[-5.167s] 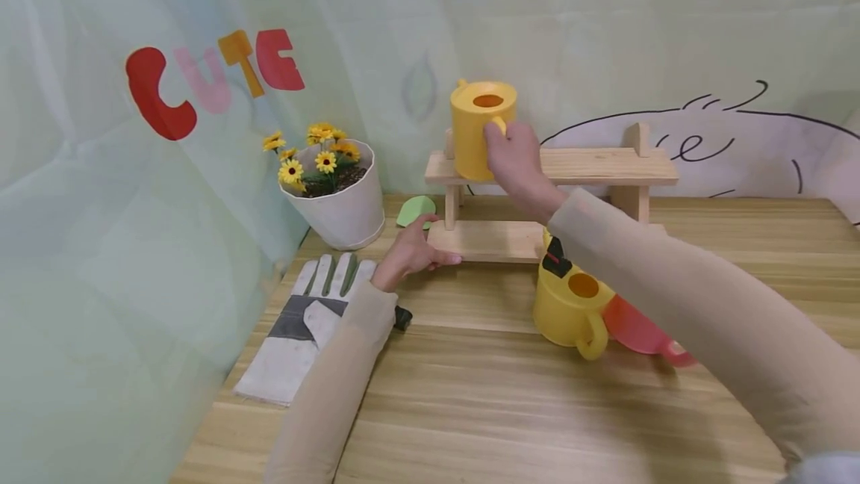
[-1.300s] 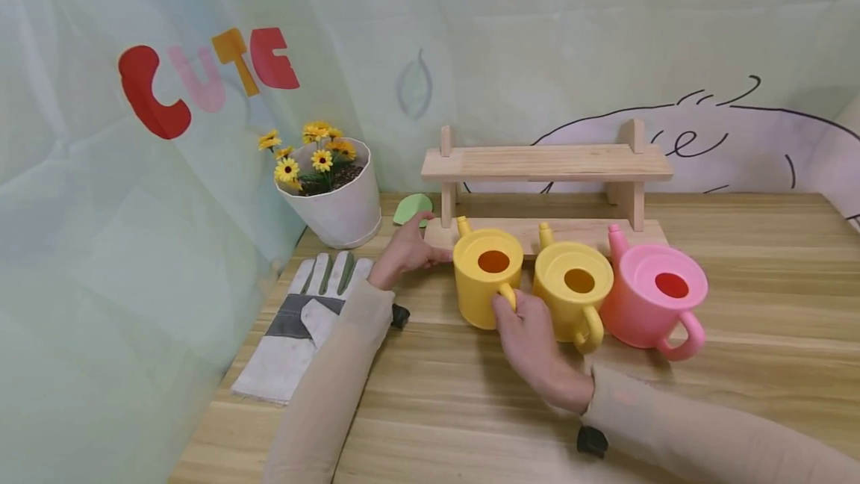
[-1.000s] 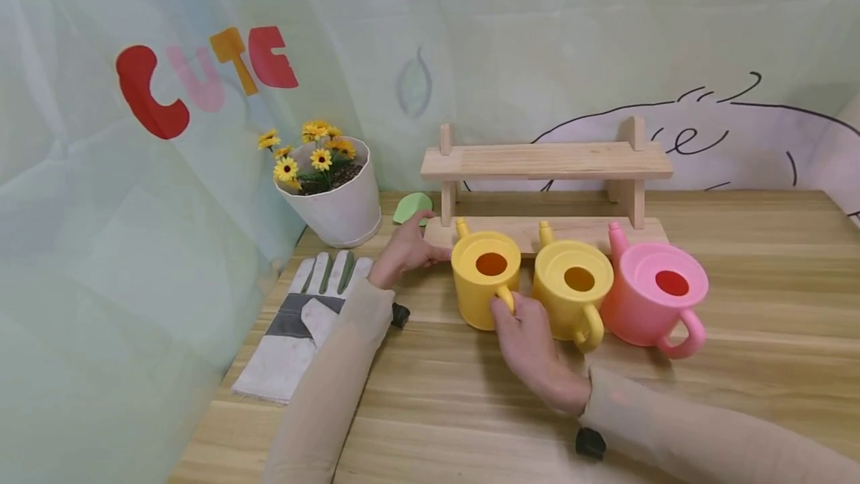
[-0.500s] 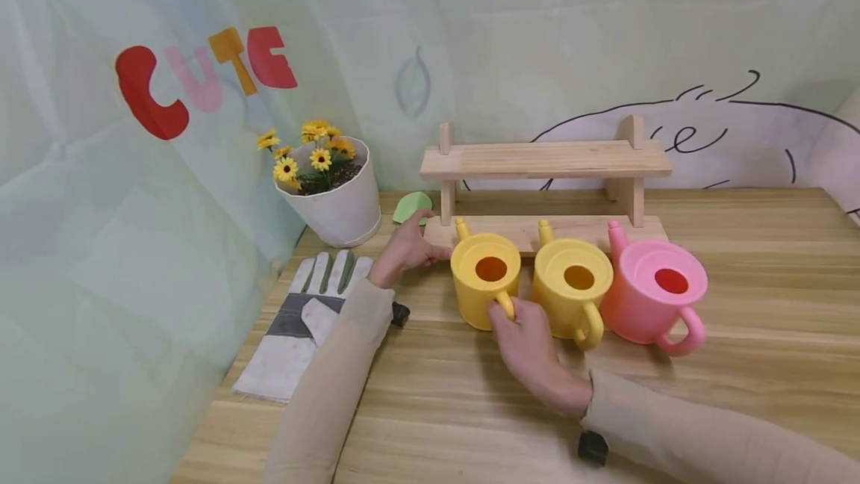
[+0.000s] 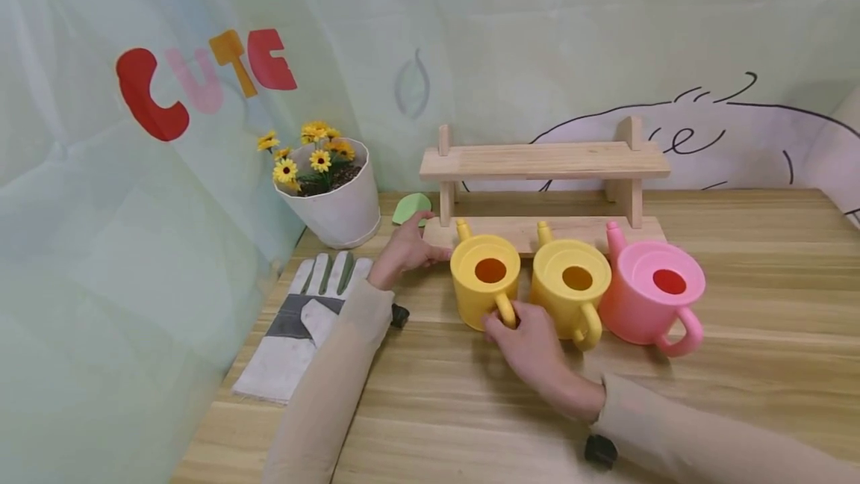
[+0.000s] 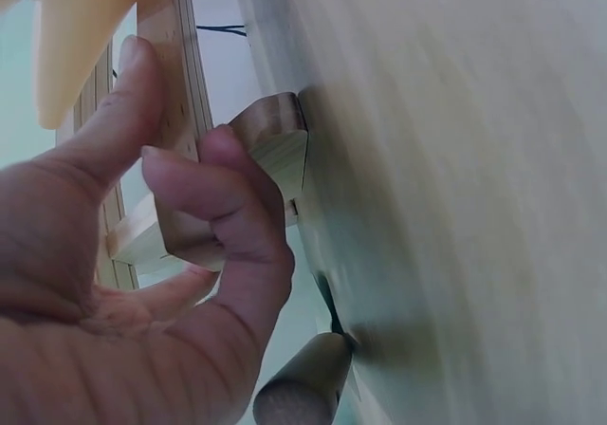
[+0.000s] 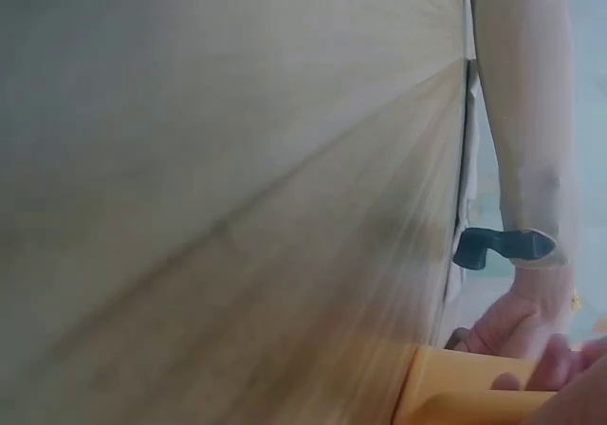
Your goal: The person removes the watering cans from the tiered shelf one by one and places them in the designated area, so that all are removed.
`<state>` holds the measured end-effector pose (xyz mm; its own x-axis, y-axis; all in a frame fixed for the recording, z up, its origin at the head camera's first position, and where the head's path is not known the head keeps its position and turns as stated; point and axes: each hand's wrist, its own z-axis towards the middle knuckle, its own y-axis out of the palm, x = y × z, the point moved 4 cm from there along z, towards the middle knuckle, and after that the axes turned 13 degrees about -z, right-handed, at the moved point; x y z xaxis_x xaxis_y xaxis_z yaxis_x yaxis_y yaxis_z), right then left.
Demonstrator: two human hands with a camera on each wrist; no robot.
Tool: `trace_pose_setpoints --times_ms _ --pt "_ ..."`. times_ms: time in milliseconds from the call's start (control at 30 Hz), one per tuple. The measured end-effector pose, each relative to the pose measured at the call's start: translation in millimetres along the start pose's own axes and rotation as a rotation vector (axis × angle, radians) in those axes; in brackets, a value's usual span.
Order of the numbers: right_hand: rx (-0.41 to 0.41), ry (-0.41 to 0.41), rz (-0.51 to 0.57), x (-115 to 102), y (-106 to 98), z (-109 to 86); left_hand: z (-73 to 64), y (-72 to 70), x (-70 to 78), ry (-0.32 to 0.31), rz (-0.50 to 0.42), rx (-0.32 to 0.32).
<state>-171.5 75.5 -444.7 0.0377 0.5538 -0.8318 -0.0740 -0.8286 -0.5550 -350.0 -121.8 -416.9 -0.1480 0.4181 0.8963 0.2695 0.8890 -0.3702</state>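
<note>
In the head view, my right hand [image 5: 534,353] is at the handle of the leftmost yellow watering can [image 5: 478,297], its fingers hooked loosely through the loop. That can stands upright on the table. In the right wrist view the fingers [image 7: 558,366] show beside the yellow handle. My left hand [image 5: 406,249] grips the left end of the wooden shelf [image 5: 544,161] at its lower board; the left wrist view shows thumb and curled fingers [image 6: 213,193] around the board's end. A second yellow watering can [image 5: 564,308] and a pink watering can [image 5: 638,312] stand to the right.
A white flowerpot [image 5: 339,211] with yellow flowers stands at the back left. A work glove [image 5: 285,342] lies on the table [image 5: 437,409] beside the left forearm. A green leaf shape [image 5: 411,208] lies behind the left hand. A printed curtain [image 5: 504,43] rises behind the shelf.
My right hand has brought the yellow watering can from the upper board down to the table. In the last half second its fingers have slid and loosened on the handle. The left hand stays put.
</note>
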Motion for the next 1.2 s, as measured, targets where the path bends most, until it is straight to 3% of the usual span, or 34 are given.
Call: trace_pose_setpoints --times_ms 200,500,833,933,1200 --pt "-0.032 -0.029 -0.121 14.5 -1.2 0.8 -5.4 -1.2 0.0 0.027 0.034 0.024" --pt "-0.150 -0.017 -0.136 -28.0 -35.0 -33.5 -20.3 -5.6 2.6 0.090 0.156 0.074" --pt "-0.162 -0.104 -0.158 -29.4 -64.9 -47.3 -33.2 -22.9 8.3 0.213 0.288 0.095" --pt "-0.118 -0.128 -0.217 -30.2 -79.8 -49.9 -35.7 -27.2 7.5 0.252 0.299 0.097" --pt "0.140 -0.271 -0.369 -33.3 -132.2 -43.6 -40.4 -34.1 3.1 0.405 0.371 0.122"
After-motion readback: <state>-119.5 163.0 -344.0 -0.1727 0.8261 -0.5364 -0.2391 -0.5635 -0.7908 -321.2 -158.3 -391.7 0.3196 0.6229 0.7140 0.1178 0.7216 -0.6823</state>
